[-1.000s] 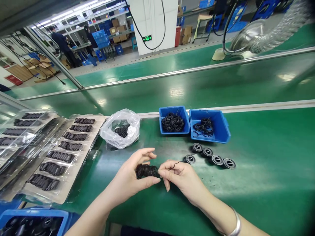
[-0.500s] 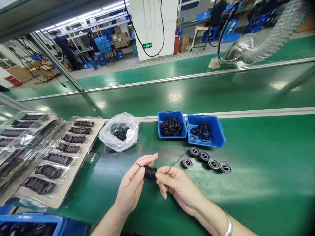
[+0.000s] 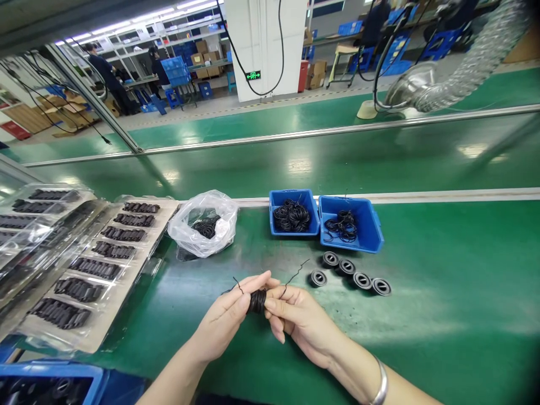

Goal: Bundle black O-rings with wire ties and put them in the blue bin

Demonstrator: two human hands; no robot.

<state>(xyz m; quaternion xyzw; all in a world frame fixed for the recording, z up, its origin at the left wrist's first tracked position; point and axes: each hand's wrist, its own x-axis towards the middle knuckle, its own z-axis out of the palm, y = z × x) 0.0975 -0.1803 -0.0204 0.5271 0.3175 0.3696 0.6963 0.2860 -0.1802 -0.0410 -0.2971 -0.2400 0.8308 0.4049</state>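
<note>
Head view first: what are the two grips doing?

Both are closed. The left hand (image 3: 221,320) curls its fingers and thumb around a coil of thin black cord (image 3: 257,301), and the right hand (image 3: 301,323) pinches the same coil from the other side between thumb and fingertips.

Where does the coil sit?

It is held up between the hands, above the desk. One loose end (image 3: 295,273) sticks up past the right hand, and a shorter end (image 3: 238,285) pokes out above the left hand's fingers.

And just beyond the hands?

Five round black grommets (image 3: 346,267) lie in a loose row on the green desk (image 3: 426,343), up and to the right of the right hand. Behind them, a left blue bin (image 3: 273,216) and a right blue bin (image 3: 371,236) sit side by side, both holding more black coils. Left of those, a clear plastic bag (image 3: 221,211) lies open around another black bunch.

Anything further left?

Plastic blister trays (image 3: 99,334) with rows of black parts line the desk's left side. A blue crate (image 3: 50,369) of round black parts shows at the bottom-left corner.
</note>
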